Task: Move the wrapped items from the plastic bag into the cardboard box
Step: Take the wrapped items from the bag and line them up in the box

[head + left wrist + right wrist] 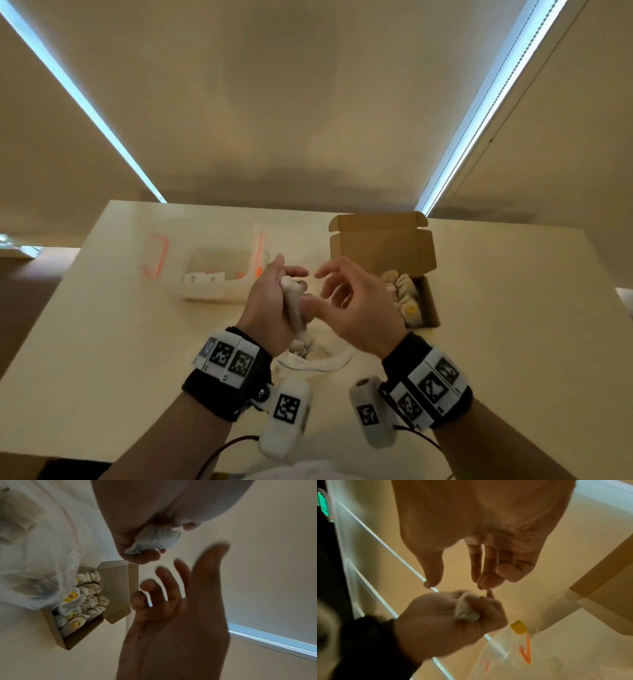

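Your left hand grips a wrapped item; your right hand hovers beside it, fingers spread, near the cardboard box.

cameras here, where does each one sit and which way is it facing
Head: worn on the head, looks down over the table; both forearms, left hand gripping a wrapped item, open right hand.
Left wrist: looks along the left palm at the item and, beyond it, the cardboard box.
Right wrist: looks along the right fingers at the left fist and plastic bag.
All three share the wrapped item.
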